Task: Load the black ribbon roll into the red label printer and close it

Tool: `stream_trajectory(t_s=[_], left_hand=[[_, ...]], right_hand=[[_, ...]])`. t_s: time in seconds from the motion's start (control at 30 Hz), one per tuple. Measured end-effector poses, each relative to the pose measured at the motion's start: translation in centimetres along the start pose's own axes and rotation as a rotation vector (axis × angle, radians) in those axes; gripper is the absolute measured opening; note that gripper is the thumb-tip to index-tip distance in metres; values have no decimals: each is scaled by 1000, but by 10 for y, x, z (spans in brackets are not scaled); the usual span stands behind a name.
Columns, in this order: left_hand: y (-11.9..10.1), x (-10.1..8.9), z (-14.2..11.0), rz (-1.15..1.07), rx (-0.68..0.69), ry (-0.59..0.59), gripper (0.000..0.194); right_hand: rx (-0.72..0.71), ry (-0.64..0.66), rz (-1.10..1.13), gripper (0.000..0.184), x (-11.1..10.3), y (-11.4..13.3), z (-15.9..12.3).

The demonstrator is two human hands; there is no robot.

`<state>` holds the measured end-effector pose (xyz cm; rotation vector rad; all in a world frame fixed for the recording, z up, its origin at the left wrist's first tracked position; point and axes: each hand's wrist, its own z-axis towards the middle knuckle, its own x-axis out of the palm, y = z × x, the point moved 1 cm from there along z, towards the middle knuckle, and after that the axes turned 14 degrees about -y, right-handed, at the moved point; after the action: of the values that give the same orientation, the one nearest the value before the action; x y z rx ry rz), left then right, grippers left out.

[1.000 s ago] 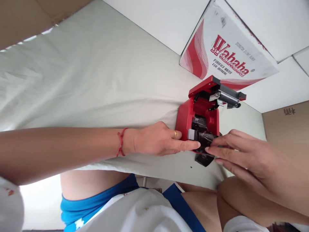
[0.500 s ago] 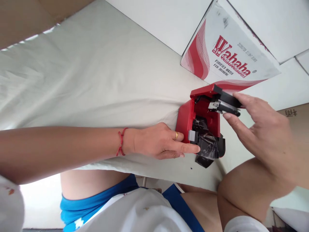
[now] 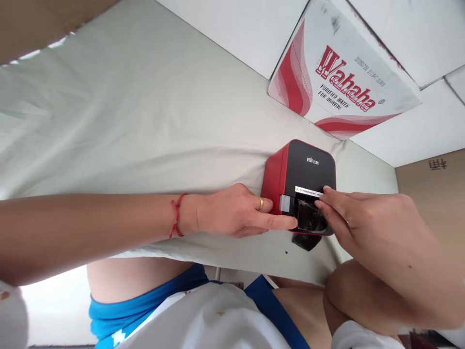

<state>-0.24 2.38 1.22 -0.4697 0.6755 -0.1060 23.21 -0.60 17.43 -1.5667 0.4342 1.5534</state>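
A small red device with a black lid (image 3: 307, 167) sits on a pale cloth-covered surface (image 3: 145, 121); its lid is down. My left hand (image 3: 236, 211), with a ring on one finger and a red string at the wrist, lies against the device's red side, index finger stretched along its front edge. My right hand (image 3: 363, 223) rests its fingertips on the lid's front edge, above a glossy black piece (image 3: 308, 220) sticking out of the front.
A red-and-white "Wahaha" cardboard box (image 3: 341, 87) lies just behind the device. White panels fill the upper right, brown cardboard the far right and top left. My knees and blue shorts show below the cloth's edge.
The device's lid was raised, showing the inside. My right hand went up to the lid, brought it down, and now presses at its front edge. My left hand stayed put.
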Motion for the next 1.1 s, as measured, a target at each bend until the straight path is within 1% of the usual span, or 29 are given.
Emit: stream_trajectory(t_s=[0.1, 0.2, 0.33, 0.4, 0.5, 0.53, 0.6, 0.73, 0.83, 0.9, 1.0, 1.1], left_hand=[[0, 0, 0, -2, 9, -3, 41], [1, 1, -1, 3, 27, -7, 41], [3, 1, -2, 20, 68, -27, 42], [4, 1, -2, 49, 66, -80, 42], [6, -1, -2, 96, 51, -230, 47], [6, -2, -1, 108, 55, -263, 47], [7, -3, 0, 131, 76, -294, 44], [6, -3, 1, 146, 86, -316, 39], [4, -2, 0, 104, 55, -326, 41], [3, -1, -1, 62, 25, -328, 42], [2, -1, -2, 28, -3, -336, 42], [1, -1, -1, 23, -13, -369, 39]], right_hand=[[-21, 15, -10, 51, -1, 6, 6], [-8, 24, -9, 50, -4, 7, 9], [33, 49, 62, 47, -7, -5, 0], [36, 59, 117, 49, -8, -14, -9], [-24, 58, 188, 48, -9, -22, -21], [-39, 57, 190, 46, -9, -22, -23], [-35, 67, 166, 42, -10, -18, -26], [30, 111, 126, 42, -12, -10, -25], [6, 84, 176, 39, -12, -12, -23], [-42, 69, 220, 30, -10, -14, -20], [-73, 129, 272, 11, -7, -12, -16], [-11, 190, 319, 18, -6, -5, -12]])
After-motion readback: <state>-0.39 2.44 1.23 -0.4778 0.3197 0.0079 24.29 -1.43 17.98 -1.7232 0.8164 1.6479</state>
